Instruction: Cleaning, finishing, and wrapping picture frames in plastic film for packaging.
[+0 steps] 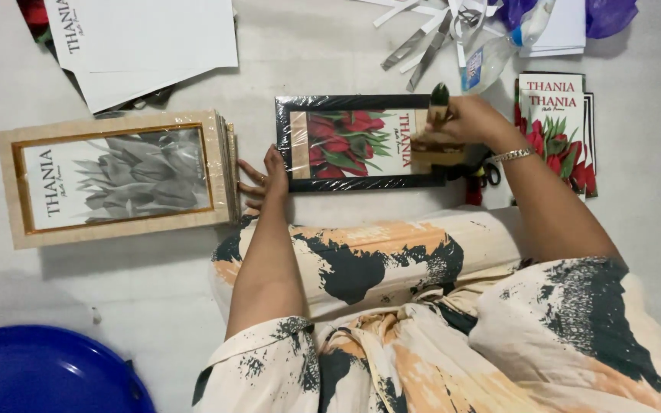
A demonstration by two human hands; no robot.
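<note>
left hand point(269, 177) steadying black picture frame point(361, 142), right hand point(464, 122) gripping tape roll point(437, 145)

Black frame point(361, 143), red tulip print

A plastic-wrapped black picture frame point(357, 142) is lying between both hands' fingers; a wrapped beige frame stack point(116, 178) is sitting beyond the left fingers.

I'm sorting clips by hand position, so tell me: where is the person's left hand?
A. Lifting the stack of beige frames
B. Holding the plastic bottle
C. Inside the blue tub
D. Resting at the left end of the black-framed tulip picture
D: the left hand lies flat against the left end of the black-framed tulip picture, while the stack of beige frames sits untouched beside it.
</note>
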